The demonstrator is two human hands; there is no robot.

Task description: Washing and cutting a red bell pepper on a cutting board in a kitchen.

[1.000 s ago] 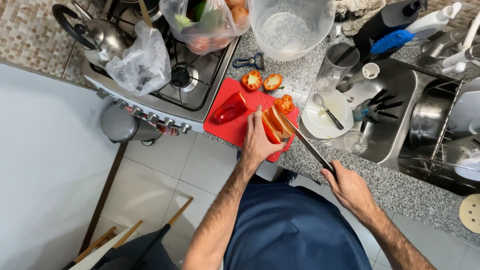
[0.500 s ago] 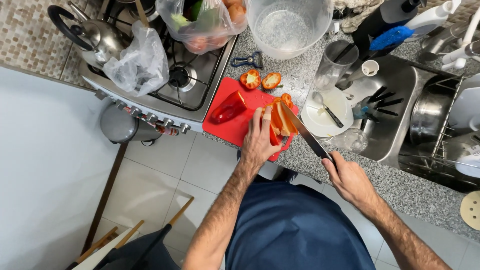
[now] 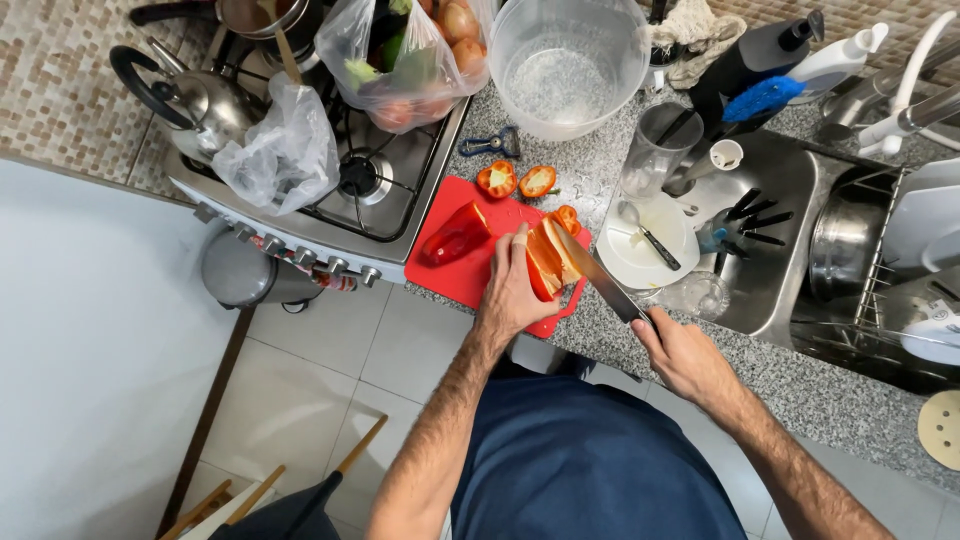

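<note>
1. A red pepper piece (image 3: 548, 262) lies cut side up on the red cutting board (image 3: 452, 285), close to the board's right edge, near the counter's front edge.
2. The left hand (image 3: 512, 290) presses down on the pepper piece, fingers curled over its near end to steady it.
3. The right hand (image 3: 685, 352) is closed around the handle of a knife (image 3: 592, 275), whose blade rests across the piece's far side.
4. Judging by what lies about, the cutting is partly done: another large pepper section (image 3: 455, 235) waits uncut at the board's left half, a small piece (image 3: 567, 215) sits at the top right corner, and two trimmed ends (image 3: 516, 181) lie just off the board's far edge.
5. Beyond the board stand a clear plastic bowl (image 3: 565, 60), a white plate (image 3: 640, 250) beside the sink (image 3: 790, 250), and a stove (image 3: 360, 190) left of the board.
</note>
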